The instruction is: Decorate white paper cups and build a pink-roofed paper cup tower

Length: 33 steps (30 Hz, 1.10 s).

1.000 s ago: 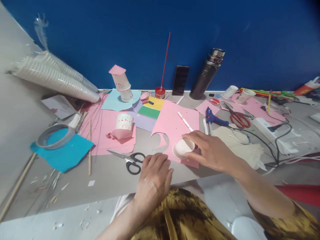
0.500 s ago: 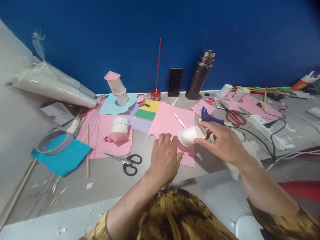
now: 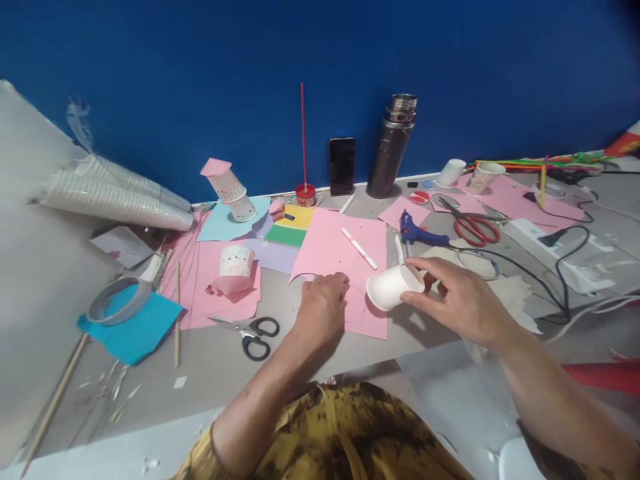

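Note:
My right hand (image 3: 457,300) grips a white paper cup (image 3: 390,288) on its side, its base turned towards me, just above the table. My left hand (image 3: 323,308) rests with curled fingers on the near corner of a large pink paper sheet (image 3: 345,250). What its fingertips pinch, if anything, is hidden. A white marker (image 3: 359,248) lies on that sheet. Black-handled scissors (image 3: 250,329) lie to the left of my left hand.
A decorated cup (image 3: 236,261) stands on pink paper at left, a two-cup tower (image 3: 227,189) behind it. A stack of cups (image 3: 115,193), tape roll (image 3: 117,300), blue glue gun (image 3: 417,232), red scissors (image 3: 473,227), thermos (image 3: 390,145), phone (image 3: 342,166) and cables (image 3: 560,267) crowd the table.
My right hand lifted the white cup off the pink sheet and tipped it onto its side. My left hand moved forward onto the pink sheet and curled its fingers.

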Tool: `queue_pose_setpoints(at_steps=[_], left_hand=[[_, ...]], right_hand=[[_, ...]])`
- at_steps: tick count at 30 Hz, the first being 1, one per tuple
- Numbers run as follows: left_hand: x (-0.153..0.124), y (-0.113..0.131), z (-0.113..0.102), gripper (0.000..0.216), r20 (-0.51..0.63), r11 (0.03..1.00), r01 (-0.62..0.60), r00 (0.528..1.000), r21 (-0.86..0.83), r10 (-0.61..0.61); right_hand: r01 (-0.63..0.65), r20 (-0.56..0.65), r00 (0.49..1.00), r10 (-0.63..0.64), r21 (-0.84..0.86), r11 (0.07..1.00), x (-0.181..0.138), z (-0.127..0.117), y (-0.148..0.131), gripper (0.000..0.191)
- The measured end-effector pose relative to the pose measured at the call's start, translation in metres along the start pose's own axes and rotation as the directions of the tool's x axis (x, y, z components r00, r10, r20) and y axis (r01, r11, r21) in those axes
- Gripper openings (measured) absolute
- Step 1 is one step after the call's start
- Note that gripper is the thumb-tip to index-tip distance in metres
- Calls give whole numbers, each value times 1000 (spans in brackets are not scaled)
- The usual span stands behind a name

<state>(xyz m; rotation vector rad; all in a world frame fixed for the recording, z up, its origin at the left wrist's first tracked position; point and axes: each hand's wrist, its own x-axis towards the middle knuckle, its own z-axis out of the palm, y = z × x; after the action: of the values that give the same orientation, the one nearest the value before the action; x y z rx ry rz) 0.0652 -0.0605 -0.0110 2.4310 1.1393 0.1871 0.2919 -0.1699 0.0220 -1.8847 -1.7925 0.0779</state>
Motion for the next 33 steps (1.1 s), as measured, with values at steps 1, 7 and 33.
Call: queue_pose_setpoints(at_steps=[1, 7, 33], left_hand=[[0, -1, 1, 33, -13, 1000, 8, 1000, -9, -8], [7, 5, 12, 13, -133, 986, 50, 991, 158, -29], [-100, -51, -1, 15, -482, 920, -391, 811, -22, 333]], right_hand=[[4, 7, 1000, -4, -4, 1000, 2, 1, 0, 37], [33, -1, 999, -33, -40, 999, 13, 4, -3, 37], [305, 255, 926, -278, -73, 949, 24, 30, -47, 37]])
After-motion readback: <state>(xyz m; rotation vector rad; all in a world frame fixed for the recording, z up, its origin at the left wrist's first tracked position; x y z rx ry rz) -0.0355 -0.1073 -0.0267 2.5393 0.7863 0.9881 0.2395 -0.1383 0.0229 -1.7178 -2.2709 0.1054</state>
